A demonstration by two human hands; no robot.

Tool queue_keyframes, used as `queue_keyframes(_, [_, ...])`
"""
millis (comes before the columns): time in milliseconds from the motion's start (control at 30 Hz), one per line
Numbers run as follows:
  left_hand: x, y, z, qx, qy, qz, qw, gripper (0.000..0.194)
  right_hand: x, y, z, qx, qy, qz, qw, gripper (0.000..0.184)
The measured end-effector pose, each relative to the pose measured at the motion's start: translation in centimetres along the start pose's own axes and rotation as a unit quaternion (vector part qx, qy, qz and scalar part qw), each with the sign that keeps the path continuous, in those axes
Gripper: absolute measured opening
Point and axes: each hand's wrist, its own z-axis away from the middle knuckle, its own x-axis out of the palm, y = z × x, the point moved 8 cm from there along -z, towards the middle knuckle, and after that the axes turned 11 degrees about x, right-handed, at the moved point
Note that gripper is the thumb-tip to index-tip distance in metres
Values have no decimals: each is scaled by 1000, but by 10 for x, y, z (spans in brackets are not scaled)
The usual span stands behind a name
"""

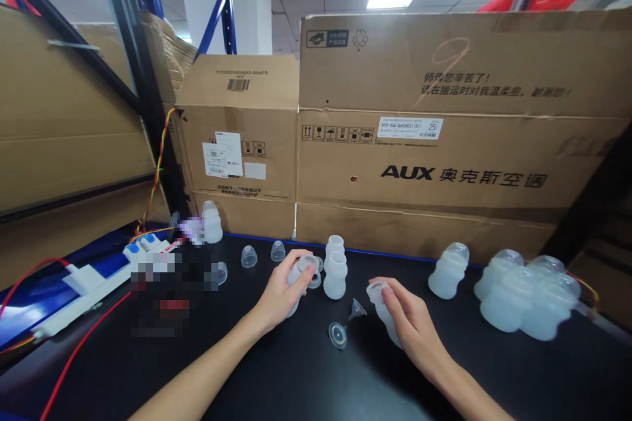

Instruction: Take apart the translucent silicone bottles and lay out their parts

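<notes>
My left hand (280, 291) is closed round a frosted baby bottle (295, 272), tilted, with thumb and fingers near its mouth. In my right hand (412, 319) is a second frosted bottle (384, 316), its open mouth leaning up and left. Between the hands lie two clear silicone nipples, one flat (338, 335) and one on its side (357, 309). Two open bottles stand just beyond, the nearer one (335, 276) partly in front of the other (335, 243). Collar rings (315, 279) sit beside them, partly hidden by my left hand.
Clear dome caps (249, 256) (278, 250) (220, 273) lie at the left. Capped bottles stand at the back left (212, 223), at the right (448, 271) and in a far-right cluster (508, 299). A power strip (99, 296) with wires runs along the left. Cardboard boxes (444, 197) wall the back.
</notes>
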Motion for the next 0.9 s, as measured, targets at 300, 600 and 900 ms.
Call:
queue_keyframes(300, [-13,1,0,13,26,-120,992,39,-16,17,-6,92,74,-11,993,61])
queue_keyframes(600, [-3,-4,2,39,16,-79,996,30,-13,8,-1,66,66,-7,996,52])
queue_keyframes(900, [-15,-6,1,86,76,-152,982,49,-21,3,-1,-8,113,-74,991,44])
